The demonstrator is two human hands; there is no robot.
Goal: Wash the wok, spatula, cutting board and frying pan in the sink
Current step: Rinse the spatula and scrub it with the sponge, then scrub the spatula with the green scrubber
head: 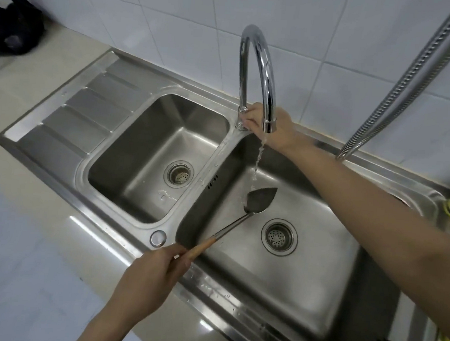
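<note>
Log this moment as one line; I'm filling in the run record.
step: rinse spatula | left hand: grips handle | right hand: at faucet base | water: running | basin: right

Black bag (12,25), corrugated metal hose (408,76)

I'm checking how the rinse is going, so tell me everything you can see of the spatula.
The spatula has a shiny metal blade, broad and pointed at one corner, on a slim metal shaft that ends in a pale wooden handle. The left hand grips the handle end. It slants up and away over the right basin, blade raised above the floor near the drain. A thin stream of water from the faucet lands on the blade's left edge.
</note>
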